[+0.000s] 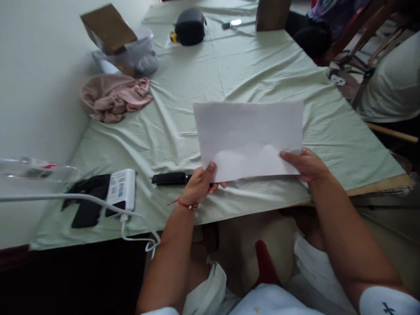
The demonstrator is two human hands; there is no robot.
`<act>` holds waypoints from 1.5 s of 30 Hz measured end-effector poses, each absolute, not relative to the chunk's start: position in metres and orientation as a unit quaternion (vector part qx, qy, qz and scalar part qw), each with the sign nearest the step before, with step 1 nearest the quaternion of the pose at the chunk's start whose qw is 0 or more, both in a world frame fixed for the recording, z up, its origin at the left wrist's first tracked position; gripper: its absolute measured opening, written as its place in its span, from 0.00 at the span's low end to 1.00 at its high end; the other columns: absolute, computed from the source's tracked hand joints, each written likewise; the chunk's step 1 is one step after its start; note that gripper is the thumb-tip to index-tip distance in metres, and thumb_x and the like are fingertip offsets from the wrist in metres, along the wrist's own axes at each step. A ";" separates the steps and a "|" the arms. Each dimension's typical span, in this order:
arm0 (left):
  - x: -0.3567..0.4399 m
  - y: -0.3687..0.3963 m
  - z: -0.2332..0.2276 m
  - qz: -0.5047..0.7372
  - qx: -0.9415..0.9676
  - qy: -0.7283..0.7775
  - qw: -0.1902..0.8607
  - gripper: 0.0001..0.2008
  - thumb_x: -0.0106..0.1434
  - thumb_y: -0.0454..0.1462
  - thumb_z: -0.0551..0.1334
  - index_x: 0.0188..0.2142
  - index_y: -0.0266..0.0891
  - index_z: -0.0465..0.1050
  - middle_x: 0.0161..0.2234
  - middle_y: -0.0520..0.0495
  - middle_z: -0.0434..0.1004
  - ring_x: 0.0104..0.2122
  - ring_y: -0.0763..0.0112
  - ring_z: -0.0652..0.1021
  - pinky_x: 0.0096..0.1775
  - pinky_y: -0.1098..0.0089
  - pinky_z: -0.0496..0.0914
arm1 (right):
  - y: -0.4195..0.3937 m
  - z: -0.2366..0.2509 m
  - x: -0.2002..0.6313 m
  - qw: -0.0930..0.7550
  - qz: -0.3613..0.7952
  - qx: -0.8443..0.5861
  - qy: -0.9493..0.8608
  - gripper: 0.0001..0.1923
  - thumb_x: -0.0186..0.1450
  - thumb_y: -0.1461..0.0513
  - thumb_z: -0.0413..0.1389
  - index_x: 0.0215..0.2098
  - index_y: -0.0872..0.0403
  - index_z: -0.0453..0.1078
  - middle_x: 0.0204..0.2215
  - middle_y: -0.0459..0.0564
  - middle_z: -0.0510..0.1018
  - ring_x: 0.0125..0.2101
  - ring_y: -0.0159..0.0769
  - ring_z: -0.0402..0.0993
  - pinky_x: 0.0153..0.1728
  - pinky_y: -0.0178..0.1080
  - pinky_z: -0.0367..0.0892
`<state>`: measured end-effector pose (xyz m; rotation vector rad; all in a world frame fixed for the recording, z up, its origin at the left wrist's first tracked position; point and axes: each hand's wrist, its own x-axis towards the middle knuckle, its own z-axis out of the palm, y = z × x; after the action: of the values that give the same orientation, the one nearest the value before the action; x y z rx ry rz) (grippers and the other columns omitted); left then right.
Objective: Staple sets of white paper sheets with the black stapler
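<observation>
A blank white sheet of paper [249,131] is held up over the near edge of the table, its long side running left to right. My left hand [201,183] pinches its lower left corner, thumb on top and fingers beneath. At the lower right side, my right hand [305,164] grips the sheet the same way, with the thumb lying on the face. Just left of my left hand lies a slim black object [170,178], partly hidden by that hand.
A green cloth [183,87] covers the table. To the left lie a white power bank [122,190] with a cable, a black phone-like slab [87,212] and a pink cloth [121,98]. Farther back are a cardboard box [108,28] and a black case [190,27]. A person [393,78] sits at right.
</observation>
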<state>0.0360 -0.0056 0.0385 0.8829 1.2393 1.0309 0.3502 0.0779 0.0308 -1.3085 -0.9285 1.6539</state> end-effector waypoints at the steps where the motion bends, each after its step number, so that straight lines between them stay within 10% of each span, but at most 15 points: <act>1: 0.034 -0.007 0.039 0.438 0.375 0.539 0.614 0.30 0.58 0.63 0.71 0.30 0.40 0.70 0.17 0.51 0.74 0.11 0.81 0.60 0.13 0.77 0.49 | 0.078 0.031 0.349 0.407 0.648 -0.523 -0.375 0.15 0.48 0.57 0.79 0.31 0.47 0.83 0.32 0.46 0.87 0.27 0.37 0.80 0.29 0.39 0.78; 21: 0.019 -0.033 0.049 0.527 0.304 0.518 0.601 0.24 0.51 0.50 0.81 0.32 0.37 0.74 0.25 0.57 0.65 0.20 0.85 0.60 0.20 0.80 0.56 | 0.074 0.039 0.333 0.393 0.649 -0.534 -0.374 0.16 0.45 0.57 0.79 0.26 0.48 0.79 0.28 0.46 0.84 0.24 0.35 0.75 0.23 0.37 0.74; 31: -0.039 -0.043 0.039 0.657 0.313 0.686 -0.033 0.09 0.72 0.41 0.59 0.34 0.42 0.70 0.22 0.58 0.65 0.20 0.74 0.65 0.24 0.71 0.60 | 0.071 0.039 0.314 0.348 0.668 -0.520 -0.404 0.19 0.47 0.54 0.79 0.21 0.49 0.74 0.18 0.43 0.73 0.14 0.27 0.59 0.07 0.33 0.52; 34: -0.064 -0.042 0.033 0.509 0.352 0.773 -0.140 0.09 0.71 0.38 0.56 0.39 0.42 0.75 0.37 0.45 0.81 0.40 0.63 0.80 0.50 0.58 0.74 | 0.069 0.037 0.310 0.339 0.674 -0.512 -0.410 0.19 0.46 0.53 0.79 0.21 0.50 0.74 0.18 0.43 0.73 0.14 0.26 0.59 0.07 0.31 0.51; 37: -0.075 -0.039 0.028 0.393 0.425 0.807 -0.118 0.14 0.74 0.40 0.56 0.43 0.41 0.81 0.53 0.34 0.83 0.63 0.47 0.74 0.69 0.41 0.59 | 0.069 0.033 0.306 0.327 0.678 -0.505 -0.423 0.19 0.47 0.53 0.79 0.21 0.50 0.75 0.18 0.44 0.74 0.14 0.27 0.60 0.07 0.31 0.53; 45: -0.064 -0.029 0.004 0.279 0.451 0.847 0.026 0.23 0.77 0.48 0.52 0.60 0.43 0.80 0.70 0.33 0.71 0.74 0.43 0.63 0.72 0.32 0.44 | 0.067 0.028 0.297 0.303 0.675 -0.489 -0.461 0.17 0.53 0.53 0.75 0.20 0.50 0.75 0.16 0.44 0.74 0.15 0.28 0.62 0.08 0.32 0.56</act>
<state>-0.0639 -0.0292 0.0036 1.3945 2.6189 0.8637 0.2965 0.0673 0.0280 -1.2968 -1.2215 1.7897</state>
